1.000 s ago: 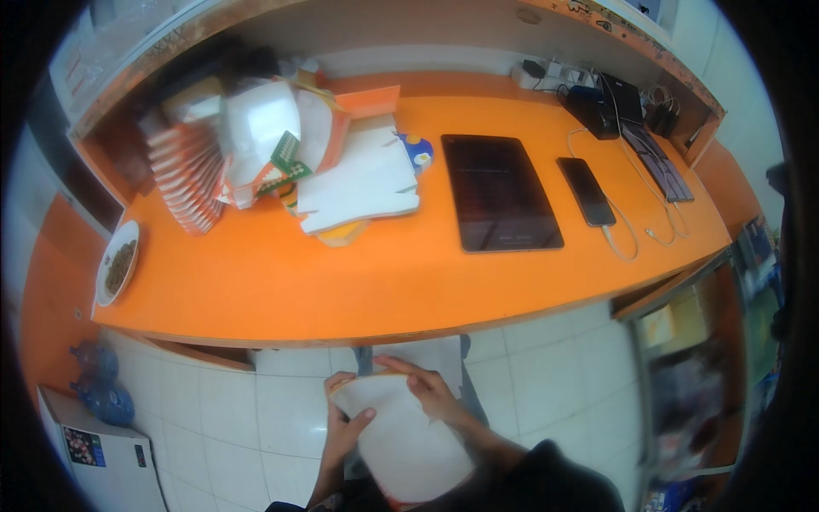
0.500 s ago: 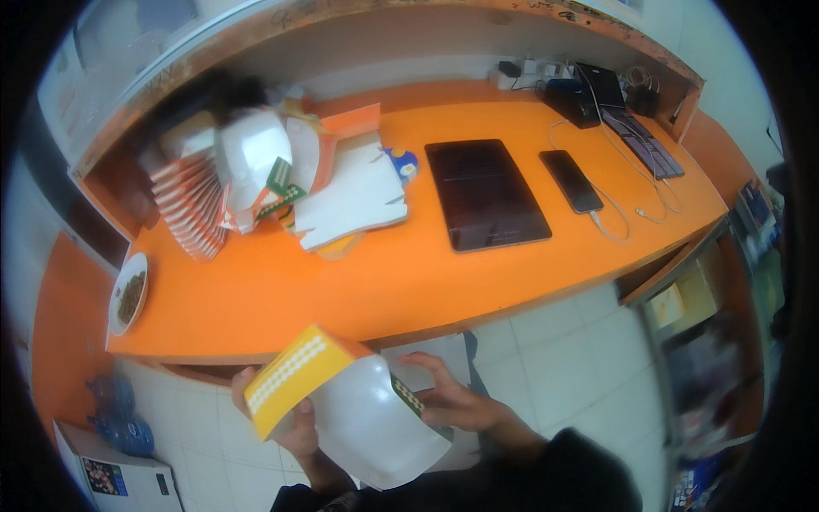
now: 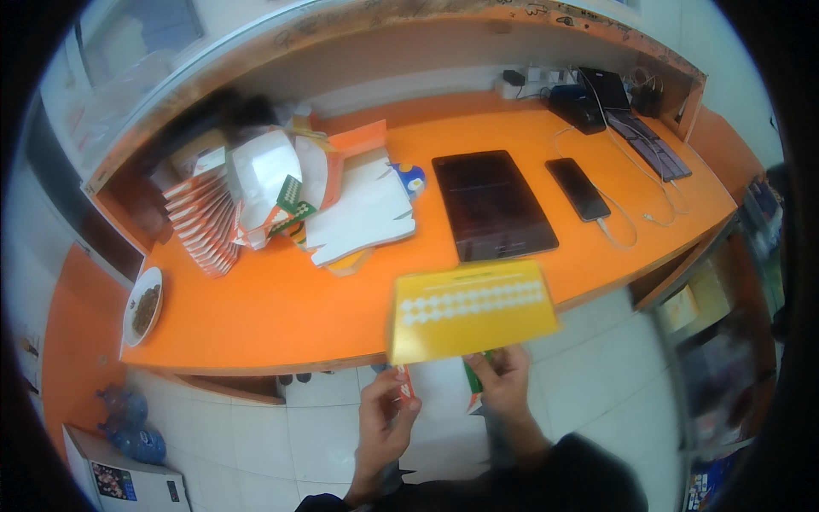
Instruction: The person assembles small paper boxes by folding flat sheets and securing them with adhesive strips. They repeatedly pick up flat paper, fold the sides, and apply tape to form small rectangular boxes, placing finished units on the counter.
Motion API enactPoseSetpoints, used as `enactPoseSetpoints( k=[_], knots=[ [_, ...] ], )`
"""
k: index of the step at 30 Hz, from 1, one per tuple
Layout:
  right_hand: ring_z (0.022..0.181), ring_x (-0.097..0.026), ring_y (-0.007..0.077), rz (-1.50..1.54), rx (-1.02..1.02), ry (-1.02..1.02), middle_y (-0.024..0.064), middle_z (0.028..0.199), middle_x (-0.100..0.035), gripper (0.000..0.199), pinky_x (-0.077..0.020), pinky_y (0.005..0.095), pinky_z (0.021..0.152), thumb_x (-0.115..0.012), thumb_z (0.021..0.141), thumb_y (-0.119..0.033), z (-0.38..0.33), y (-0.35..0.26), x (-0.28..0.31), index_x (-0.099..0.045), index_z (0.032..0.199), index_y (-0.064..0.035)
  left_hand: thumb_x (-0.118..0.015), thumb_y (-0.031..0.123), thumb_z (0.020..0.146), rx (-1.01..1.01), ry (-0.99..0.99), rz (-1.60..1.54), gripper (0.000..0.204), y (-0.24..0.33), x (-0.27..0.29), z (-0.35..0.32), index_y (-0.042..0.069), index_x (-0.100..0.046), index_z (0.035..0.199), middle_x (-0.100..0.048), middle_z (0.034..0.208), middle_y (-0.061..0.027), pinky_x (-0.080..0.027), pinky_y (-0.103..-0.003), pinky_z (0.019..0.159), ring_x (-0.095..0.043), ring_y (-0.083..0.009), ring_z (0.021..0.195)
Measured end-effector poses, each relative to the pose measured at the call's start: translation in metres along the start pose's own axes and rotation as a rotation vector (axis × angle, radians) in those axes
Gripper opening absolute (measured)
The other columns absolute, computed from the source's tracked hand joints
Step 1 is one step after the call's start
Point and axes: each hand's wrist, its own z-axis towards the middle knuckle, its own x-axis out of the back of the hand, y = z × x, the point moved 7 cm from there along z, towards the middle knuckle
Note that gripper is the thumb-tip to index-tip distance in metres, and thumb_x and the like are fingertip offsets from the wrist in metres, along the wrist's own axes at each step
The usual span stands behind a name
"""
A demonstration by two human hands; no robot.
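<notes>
Head view: left hand (image 3: 386, 420) pinches carton (image 3: 473, 333) by red side (image 3: 405, 386), right hand (image 3: 509, 388) by green side (image 3: 472, 381). Light, even grip should avoid stray creases.

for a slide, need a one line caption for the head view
Left hand and right hand grip a yellow-panelled carton at an orange desk bearing a dark tablet.

Yellow carton panel (image 3: 473, 313) hiding part of the near edge of the worktop (image 3: 273, 316); dark clutter (image 3: 243, 113) blurred far left, shelf contents (image 3: 712, 371) smeared right, black sleeve (image 3: 567, 478) cut off below!
</notes>
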Motion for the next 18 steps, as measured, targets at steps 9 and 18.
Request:
enactPoseSetpoints(
  k=[9, 18],
  knots=[
    [0.091, -0.062, 0.0124, 0.068, -0.286, -0.432, 0.0109, 0.104, -0.061, 0.055, -0.0530, 0.0256, 0.075, -0.062, 0.087, 0.000, -0.022, 0.017, -0.045, -0.034, 0.134, -0.0035, -0.063, 0.005, 0.087, 0.010, 0.353, 0.222, 0.035, -0.008, 0.040, -0.003, -0.002, -0.049, 0.119, -0.050, 0.114, -0.0102, -0.042, -0.027, 0.086, -0.050, -0.0148, 0.102],
    [0.099, -0.061, 0.0159, 0.065, -0.237, -0.427, 0.0130, 0.114, -0.055, 0.059, -0.0523, 0.0262, 0.081, -0.060, 0.086, 0.005, 0.000, 0.005, -0.040, -0.032, 0.136, -0.0073, -0.066, -0.011, 0.076, 0.166, -0.007, 0.104, 0.073, -0.010, 0.034, 0.001, -0.006, -0.030, 0.139, -0.040, 0.135, -0.0185, -0.051, -0.030, 0.083, -0.050, -0.0225, 0.114]
  ],
)
